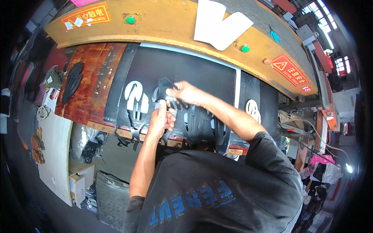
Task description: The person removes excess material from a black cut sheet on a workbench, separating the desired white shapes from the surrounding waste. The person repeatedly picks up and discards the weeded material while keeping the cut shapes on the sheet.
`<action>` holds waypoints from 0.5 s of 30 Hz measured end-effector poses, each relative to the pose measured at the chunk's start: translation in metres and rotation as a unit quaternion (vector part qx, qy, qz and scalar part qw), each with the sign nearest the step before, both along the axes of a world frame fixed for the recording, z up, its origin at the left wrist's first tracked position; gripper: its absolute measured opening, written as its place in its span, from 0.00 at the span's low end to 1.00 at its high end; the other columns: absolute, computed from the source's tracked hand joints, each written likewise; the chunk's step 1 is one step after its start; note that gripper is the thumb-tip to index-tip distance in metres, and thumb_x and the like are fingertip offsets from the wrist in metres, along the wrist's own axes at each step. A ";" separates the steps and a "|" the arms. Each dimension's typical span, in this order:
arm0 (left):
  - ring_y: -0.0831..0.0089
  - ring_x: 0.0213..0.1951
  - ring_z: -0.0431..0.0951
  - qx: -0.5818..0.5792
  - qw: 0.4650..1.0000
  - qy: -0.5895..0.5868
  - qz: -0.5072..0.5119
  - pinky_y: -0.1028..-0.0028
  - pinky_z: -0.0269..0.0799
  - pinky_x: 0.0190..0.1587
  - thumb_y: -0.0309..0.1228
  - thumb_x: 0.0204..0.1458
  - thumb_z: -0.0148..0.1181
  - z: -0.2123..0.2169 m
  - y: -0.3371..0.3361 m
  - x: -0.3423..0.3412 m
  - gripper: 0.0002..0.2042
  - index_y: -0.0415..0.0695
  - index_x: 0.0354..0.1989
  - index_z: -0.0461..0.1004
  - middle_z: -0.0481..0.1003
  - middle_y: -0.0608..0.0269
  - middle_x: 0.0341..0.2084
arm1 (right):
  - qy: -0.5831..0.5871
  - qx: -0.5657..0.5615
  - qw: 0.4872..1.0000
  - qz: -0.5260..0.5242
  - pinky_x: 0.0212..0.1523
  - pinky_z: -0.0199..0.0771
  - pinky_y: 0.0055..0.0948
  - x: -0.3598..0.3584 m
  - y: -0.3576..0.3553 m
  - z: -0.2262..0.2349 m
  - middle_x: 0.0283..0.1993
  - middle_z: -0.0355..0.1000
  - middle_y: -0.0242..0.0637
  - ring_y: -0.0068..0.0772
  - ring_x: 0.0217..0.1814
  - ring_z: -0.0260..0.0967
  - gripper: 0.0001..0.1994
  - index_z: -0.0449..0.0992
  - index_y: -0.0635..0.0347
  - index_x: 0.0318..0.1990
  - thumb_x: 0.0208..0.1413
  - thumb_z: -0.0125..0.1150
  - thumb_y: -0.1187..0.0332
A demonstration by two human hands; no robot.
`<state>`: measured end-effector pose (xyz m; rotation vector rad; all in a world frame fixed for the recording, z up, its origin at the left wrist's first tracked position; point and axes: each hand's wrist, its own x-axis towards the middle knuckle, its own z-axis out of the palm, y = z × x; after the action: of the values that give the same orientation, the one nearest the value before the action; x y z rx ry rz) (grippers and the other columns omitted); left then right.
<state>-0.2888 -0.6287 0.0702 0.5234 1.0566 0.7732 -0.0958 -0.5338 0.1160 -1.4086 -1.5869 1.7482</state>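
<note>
Over the black work surface (186, 66), my right hand (187, 94) pinches a thin black cut-out piece (166, 83) between thumb and fingers. Just below and left of it, my left hand (158, 119) has its thumb raised and its fingers curled in at the piece's lower edge; the exact grip is partly hidden. A white slotted cut-out (134, 91) lies on the surface left of my hands, with dark strips at its lower end. Several black slotted pieces (196, 124) sit to the right, by the front edge, partly under my right arm.
A yellow machine beam (163, 29) with green buttons crosses behind the surface, a white sheet (219, 25) on it. On the reddish-brown board (97, 77) at left rests a black sole-shaped piece (72, 82). Another white cut-out (252, 110) lies right of my arm.
</note>
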 end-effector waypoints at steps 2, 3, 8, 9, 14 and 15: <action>0.77 0.16 0.72 0.022 0.998 0.042 -0.029 0.75 0.66 0.16 0.64 0.69 0.49 0.000 -0.001 -0.002 0.33 0.39 0.40 0.76 0.76 0.65 0.20 | 0.011 0.010 1.000 -0.004 0.29 0.68 0.27 -0.012 -0.018 -0.010 0.25 0.72 0.26 0.19 0.27 0.67 0.13 0.82 0.62 0.40 0.73 0.60 0.62; 0.77 0.15 0.72 0.028 0.998 0.047 -0.038 0.75 0.66 0.16 0.60 0.70 0.52 -0.003 -0.004 -0.005 0.29 0.40 0.39 0.75 0.76 0.65 0.20 | -0.003 -0.011 1.000 -0.027 0.30 0.69 0.27 -0.016 -0.023 -0.012 0.27 0.75 0.28 0.20 0.27 0.68 0.13 0.83 0.62 0.40 0.73 0.59 0.63; 0.78 0.15 0.70 0.092 0.989 0.100 -0.062 0.74 0.65 0.16 0.43 0.74 0.53 -0.035 -0.022 -0.015 0.18 0.41 0.36 0.73 0.74 0.66 0.19 | -0.032 0.118 0.984 -0.129 0.36 0.78 0.28 0.009 0.012 0.027 0.30 0.81 0.35 0.24 0.32 0.77 0.14 0.81 0.63 0.44 0.76 0.56 0.61; 0.78 0.16 0.71 0.090 0.985 0.133 -0.064 0.74 0.66 0.17 0.41 0.74 0.52 -0.044 -0.028 -0.015 0.17 0.41 0.35 0.74 0.74 0.66 0.20 | 0.024 0.096 0.975 -0.197 0.37 0.80 0.29 0.021 0.029 0.042 0.29 0.81 0.36 0.25 0.33 0.78 0.15 0.81 0.62 0.44 0.76 0.55 0.61; 0.78 0.25 0.77 0.138 0.976 0.166 -0.019 0.74 0.79 0.30 0.36 0.74 0.54 -0.073 -0.043 -0.008 0.13 0.39 0.43 0.78 0.79 0.65 0.28 | -0.054 0.314 0.929 -0.189 0.33 0.78 0.29 0.080 0.085 0.096 0.30 0.81 0.33 0.23 0.30 0.76 0.18 0.83 0.59 0.42 0.75 0.55 0.54; 0.78 0.25 0.77 0.145 0.975 0.168 -0.009 0.74 0.78 0.28 0.36 0.74 0.53 -0.076 -0.044 -0.006 0.13 0.39 0.42 0.78 0.79 0.64 0.28 | -0.123 0.382 0.900 -0.173 0.31 0.77 0.28 0.086 0.090 0.101 0.30 0.81 0.32 0.22 0.29 0.75 0.19 0.84 0.58 0.42 0.74 0.56 0.53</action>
<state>-0.2948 -0.6722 -0.0053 0.9369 1.2556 0.8459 -0.0099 -0.4436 0.2169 -1.3948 -1.7273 0.6293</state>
